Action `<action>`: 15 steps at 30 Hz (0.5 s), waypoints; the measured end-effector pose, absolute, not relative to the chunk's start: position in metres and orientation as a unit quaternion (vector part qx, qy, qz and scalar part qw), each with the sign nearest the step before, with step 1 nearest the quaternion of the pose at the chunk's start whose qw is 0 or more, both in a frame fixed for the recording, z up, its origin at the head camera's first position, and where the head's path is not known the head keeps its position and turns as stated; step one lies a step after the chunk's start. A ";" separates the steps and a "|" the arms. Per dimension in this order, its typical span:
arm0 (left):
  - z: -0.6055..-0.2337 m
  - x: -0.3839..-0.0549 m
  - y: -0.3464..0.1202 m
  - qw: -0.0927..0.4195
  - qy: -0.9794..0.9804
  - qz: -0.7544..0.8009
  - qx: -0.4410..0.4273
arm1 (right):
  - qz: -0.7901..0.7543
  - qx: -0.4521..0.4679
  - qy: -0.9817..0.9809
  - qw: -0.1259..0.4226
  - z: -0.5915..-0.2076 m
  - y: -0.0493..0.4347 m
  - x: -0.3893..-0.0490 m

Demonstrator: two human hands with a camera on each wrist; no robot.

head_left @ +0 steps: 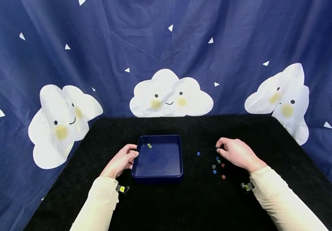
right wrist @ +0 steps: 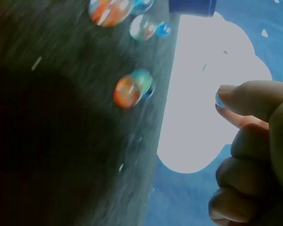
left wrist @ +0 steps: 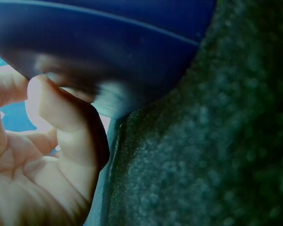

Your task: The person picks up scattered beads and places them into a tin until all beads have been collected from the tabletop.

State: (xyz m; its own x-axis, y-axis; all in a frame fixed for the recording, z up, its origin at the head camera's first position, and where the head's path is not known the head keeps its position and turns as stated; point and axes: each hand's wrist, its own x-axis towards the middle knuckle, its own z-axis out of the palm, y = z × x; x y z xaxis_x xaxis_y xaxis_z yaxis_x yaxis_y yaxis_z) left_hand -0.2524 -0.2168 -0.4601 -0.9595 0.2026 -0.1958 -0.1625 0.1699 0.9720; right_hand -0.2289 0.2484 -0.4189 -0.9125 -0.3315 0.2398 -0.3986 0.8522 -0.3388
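Note:
A square dark blue tray (head_left: 157, 176) sits on the black cloth, with two green-yellow marbles (head_left: 150, 147) lying near its back left corner. At its left wall, my left hand (head_left: 122, 160) grips the side, thumb at the rim; in the left wrist view the thumb (left wrist: 61, 103) lies against the wall. My right hand (head_left: 238, 154) pinches a small glass marble (right wrist: 219, 100) between thumb and forefinger, its other fingers curled. Below that hand lie several loose marbles, among them a red one (head_left: 223, 165), a clear one (head_left: 213, 166) and a blue one (head_left: 215, 172).
A lone blue marble (head_left: 198, 154) lies between the tray and the cluster. Black cloth (head_left: 200, 205) covers the table. Behind it hangs a blue curtain (head_left: 195, 54) printed with white clouds.

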 end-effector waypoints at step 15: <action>-0.459 -0.253 -0.217 0.143 0.757 0.638 0.010 | 0.203 0.234 -0.941 0.137 -0.403 0.180 -0.244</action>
State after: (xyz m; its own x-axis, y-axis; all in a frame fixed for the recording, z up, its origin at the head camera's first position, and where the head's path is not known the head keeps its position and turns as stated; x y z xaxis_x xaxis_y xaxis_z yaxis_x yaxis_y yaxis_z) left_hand -0.2528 -0.2174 -0.4587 -0.9590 0.1981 -0.2029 -0.1665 0.1860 0.9683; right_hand -0.2443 0.1799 -0.4032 -0.8527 -0.3847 0.3534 -0.4963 0.8077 -0.3182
